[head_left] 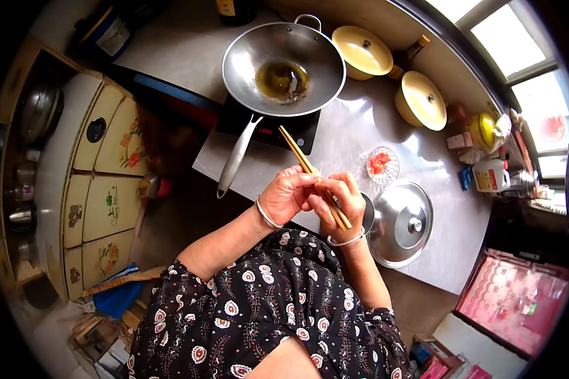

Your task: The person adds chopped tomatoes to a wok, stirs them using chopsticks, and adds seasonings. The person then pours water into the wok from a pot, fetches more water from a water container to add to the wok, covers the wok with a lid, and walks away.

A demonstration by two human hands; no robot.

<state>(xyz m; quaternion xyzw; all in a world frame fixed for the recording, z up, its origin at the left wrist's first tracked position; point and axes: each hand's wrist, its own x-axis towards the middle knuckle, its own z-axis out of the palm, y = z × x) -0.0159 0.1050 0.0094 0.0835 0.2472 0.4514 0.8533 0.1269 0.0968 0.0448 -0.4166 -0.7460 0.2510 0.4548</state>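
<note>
On the left, the broad silver metal wok (325, 66) sits over a black, flat-topped cooker (270, 140) with red digits lit. Golden-brown oil (275, 81) is already pooled inside, with no red pieces visible in it. Into the middle: the left hand (283, 194) has its fingertips pinched up against the slim, light-brown chopsticks (293, 144); whether it grips them or something tiny, I can't tell. The right hand (342, 201) has fingers curled round that pair, tips angled toward the cooker. Just beyond, the chopped red pieces (380, 164) wait in a small clear glass bowl (394, 167). Beside it, the round silver lid (391, 237) is off the wok.
</note>
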